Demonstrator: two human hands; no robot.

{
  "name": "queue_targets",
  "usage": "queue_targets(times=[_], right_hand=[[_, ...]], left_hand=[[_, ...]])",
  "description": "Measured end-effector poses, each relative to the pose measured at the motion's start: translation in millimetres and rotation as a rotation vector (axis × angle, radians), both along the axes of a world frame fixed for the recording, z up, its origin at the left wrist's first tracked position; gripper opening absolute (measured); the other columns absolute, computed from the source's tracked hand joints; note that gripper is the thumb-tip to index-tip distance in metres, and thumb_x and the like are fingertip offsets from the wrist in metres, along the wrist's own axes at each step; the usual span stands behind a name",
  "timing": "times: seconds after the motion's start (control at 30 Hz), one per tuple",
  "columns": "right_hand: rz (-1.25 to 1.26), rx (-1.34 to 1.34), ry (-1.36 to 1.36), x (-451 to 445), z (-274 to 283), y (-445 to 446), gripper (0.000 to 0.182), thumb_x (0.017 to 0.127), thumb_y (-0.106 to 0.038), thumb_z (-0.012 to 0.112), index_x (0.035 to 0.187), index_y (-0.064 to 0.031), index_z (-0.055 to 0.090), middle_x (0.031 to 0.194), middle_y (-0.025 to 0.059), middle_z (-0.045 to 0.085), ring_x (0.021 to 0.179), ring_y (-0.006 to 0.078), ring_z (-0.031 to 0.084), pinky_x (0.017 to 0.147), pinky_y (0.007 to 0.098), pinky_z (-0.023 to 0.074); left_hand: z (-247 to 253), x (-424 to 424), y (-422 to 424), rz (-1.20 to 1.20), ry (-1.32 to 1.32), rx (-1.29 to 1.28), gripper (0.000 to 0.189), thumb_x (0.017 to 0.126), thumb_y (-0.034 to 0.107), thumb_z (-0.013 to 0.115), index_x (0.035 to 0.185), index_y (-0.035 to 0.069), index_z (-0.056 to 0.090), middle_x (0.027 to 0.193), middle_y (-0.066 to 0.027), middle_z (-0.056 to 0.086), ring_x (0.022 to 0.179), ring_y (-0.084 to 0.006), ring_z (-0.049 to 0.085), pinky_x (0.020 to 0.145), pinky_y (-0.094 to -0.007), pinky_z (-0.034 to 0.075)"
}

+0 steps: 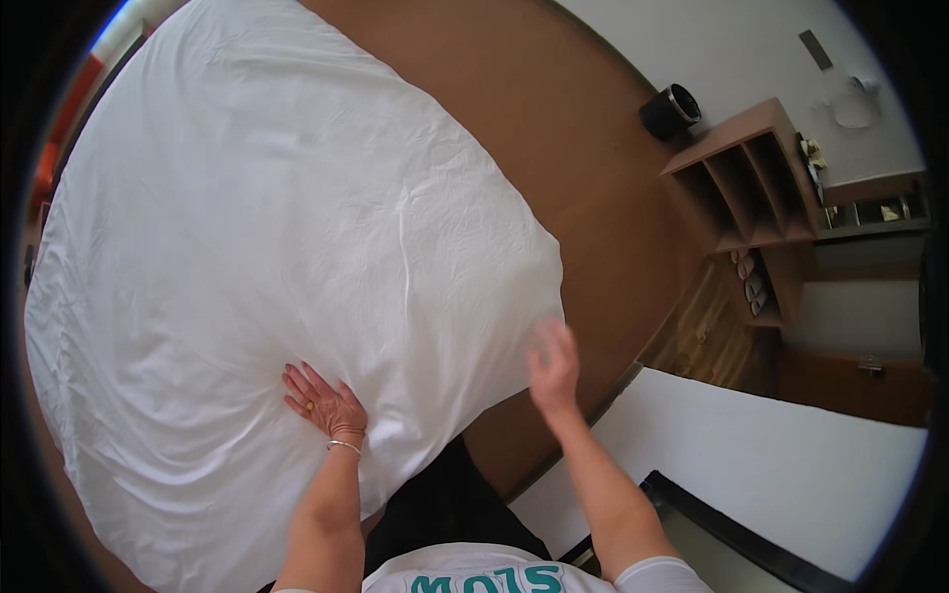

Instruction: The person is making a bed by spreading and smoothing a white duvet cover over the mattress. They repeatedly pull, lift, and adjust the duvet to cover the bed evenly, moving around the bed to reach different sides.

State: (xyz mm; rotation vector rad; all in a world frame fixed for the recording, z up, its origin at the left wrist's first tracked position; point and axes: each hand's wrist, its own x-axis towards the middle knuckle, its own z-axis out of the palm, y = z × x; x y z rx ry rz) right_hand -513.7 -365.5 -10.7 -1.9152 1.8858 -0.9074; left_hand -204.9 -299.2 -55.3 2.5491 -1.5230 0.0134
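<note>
A white duvet or sheet spreads over a bed and fills the left and middle of the view, with creases near its lower part. My left hand, wearing a ring and a bracelet, lies flat on the fabric with its fingers apart, and folds run out from it. By the right edge of the cloth is my right hand, blurred, its fingers apart and slightly bent, holding nothing that I can make out. Whether it touches the fabric, I cannot tell.
Brown floor runs along the bed's right side. Beyond it stand a black bin and a wooden shelf unit, with slippers in a lower compartment. At the lower right a white wall stands close to my right arm.
</note>
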Motion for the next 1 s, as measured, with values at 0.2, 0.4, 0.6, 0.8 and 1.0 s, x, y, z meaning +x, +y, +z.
queue_targets(times=[0.2, 0.4, 0.6, 0.8, 1.0], right_hand=[[-0.092, 0.370, -0.180, -29.9, -38.4, -153.6, 0.047, 0.083, -0.028, 0.050, 0.123, -0.0041, 0.043, 0.117, 0.0194, 0.050, 0.109, 0.0347, 0.045, 0.092, 0.0392, 0.0350], [0.138, 0.888, -0.488, -15.1, -66.7, -252.2, 0.055, 0.086, -0.037, 0.045, 0.130, -0.0058, 0.034, 0.124, 0.0164, 0.046, 0.114, 0.0251, 0.044, 0.093, 0.0321, 0.0341], [0.188, 0.897, -0.307, -6.3, -98.5, -278.4, 0.039, 0.087, -0.030, 0.046, 0.107, 0.0024, 0.054, 0.100, 0.0113, 0.059, 0.092, 0.0183, 0.053, 0.081, 0.0303, 0.0402], [0.220, 1.003, -0.574, -17.2, -51.4, -261.9, 0.031, 0.090, -0.020, 0.041, 0.102, 0.0053, 0.053, 0.091, 0.0084, 0.059, 0.080, 0.0153, 0.054, 0.073, 0.0285, 0.0429], [0.286, 0.874, -0.347, -90.6, -87.3, -243.1, 0.024, 0.089, -0.016, 0.045, 0.099, 0.0043, 0.052, 0.087, 0.0081, 0.058, 0.081, 0.0164, 0.054, 0.072, 0.0290, 0.0436]], left_hand=[[0.5, 2.3, -7.8, -0.031, 0.053, 0.013, 0.073, 0.071, 0.017, 0.047, 0.134, -0.002, 0.015, 0.141, -0.0223, 0.010, 0.132, -0.0369, 0.006, 0.104, -0.0510, -0.001], [-2.1, 7.3, -5.1, -0.010, 0.020, -0.035, 0.067, 0.068, 0.017, 0.043, 0.129, -0.002, 0.024, 0.138, -0.0246, 0.018, 0.129, -0.0400, 0.014, 0.104, -0.0530, 0.006], [3.7, 10.8, -14.8, 0.046, 0.055, -0.052, 0.062, 0.068, 0.017, 0.047, 0.127, 0.002, 0.032, 0.137, -0.0202, 0.025, 0.127, -0.0378, 0.021, 0.103, -0.0527, 0.012], [16.0, -10.7, 2.8, 0.365, 0.180, -0.110, 0.053, 0.074, 0.016, 0.055, 0.123, 0.004, 0.040, 0.132, -0.0161, 0.035, 0.121, -0.0326, 0.033, 0.100, -0.0423, 0.024], [9.7, -143.6, 83.6, 0.943, 0.258, -0.353, 0.024, 0.073, 0.016, 0.062, 0.092, 0.003, 0.055, 0.090, -0.0134, 0.055, 0.086, -0.0278, 0.052, 0.077, -0.0370, 0.041]])
